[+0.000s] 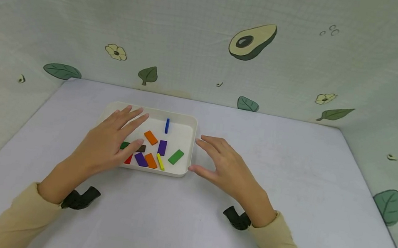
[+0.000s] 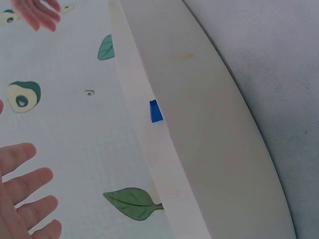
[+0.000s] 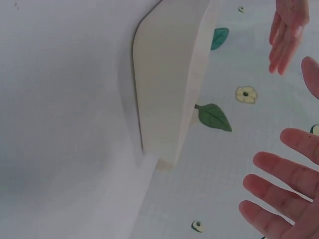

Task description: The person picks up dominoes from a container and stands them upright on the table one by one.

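Ten plain blocks [image 1: 162, 148] show in a white tray [image 1: 187, 133], left hand [image 1: 107, 141] above, right hand [image 1: 229, 167] beside it, each grip spread.

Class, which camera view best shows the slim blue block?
The head view: it looks down into the white rectangular tray, showing the slim blue block unobstructed. The left wrist view shows apparently only its end beyond the tray's wall; the right wrist view shows none.

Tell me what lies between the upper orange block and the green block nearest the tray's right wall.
In the head view, a purple block lies on the tray between the upper orange block and that green block.
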The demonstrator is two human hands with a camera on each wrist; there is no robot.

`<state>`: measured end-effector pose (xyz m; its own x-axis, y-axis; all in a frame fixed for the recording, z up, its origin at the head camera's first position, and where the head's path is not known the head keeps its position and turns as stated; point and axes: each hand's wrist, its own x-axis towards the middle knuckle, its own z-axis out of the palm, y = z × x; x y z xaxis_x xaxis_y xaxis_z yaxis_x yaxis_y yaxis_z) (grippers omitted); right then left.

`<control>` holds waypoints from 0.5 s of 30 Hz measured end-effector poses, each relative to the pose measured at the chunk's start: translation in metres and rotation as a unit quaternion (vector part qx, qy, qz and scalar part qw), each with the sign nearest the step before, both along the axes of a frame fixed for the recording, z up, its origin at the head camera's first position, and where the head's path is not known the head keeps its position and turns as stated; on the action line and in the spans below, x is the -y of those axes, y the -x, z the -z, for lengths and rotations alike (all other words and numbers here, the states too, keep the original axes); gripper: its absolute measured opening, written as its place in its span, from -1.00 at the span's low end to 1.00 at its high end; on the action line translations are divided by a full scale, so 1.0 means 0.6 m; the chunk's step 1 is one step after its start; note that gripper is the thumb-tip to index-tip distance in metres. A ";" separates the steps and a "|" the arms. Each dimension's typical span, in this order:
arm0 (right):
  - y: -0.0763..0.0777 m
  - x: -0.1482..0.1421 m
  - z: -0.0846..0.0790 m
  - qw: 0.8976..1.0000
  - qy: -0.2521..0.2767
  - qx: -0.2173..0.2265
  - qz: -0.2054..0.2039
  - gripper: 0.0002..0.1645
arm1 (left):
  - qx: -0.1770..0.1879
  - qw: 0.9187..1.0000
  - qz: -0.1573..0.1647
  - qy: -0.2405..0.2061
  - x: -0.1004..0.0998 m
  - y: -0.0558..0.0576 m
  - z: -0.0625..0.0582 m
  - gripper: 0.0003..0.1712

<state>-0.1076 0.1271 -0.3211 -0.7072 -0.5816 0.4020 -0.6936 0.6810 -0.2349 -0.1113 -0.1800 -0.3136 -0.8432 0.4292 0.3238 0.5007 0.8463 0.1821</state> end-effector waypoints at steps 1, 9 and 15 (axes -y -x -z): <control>0.000 0.002 0.000 1.000 0.002 0.003 0.000 -0.23 | 0.001 1.000 -0.006 -0.002 0.002 -0.001 0.000 -0.31; 0.000 0.015 0.002 1.000 0.006 0.022 -0.001 -0.25 | 0.013 0.998 -0.050 -0.025 0.013 -0.010 0.000 -0.32; 0.000 0.024 0.004 1.000 0.011 0.025 -0.002 -0.30 | 0.016 0.997 -0.060 -0.043 0.021 -0.016 0.004 -0.32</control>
<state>-0.1077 0.1127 -0.3234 -0.7248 -0.5750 0.3794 -0.6828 0.6729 -0.2847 -0.1016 -0.1924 -0.3157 -0.8975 0.2958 0.3271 0.3889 0.8807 0.2703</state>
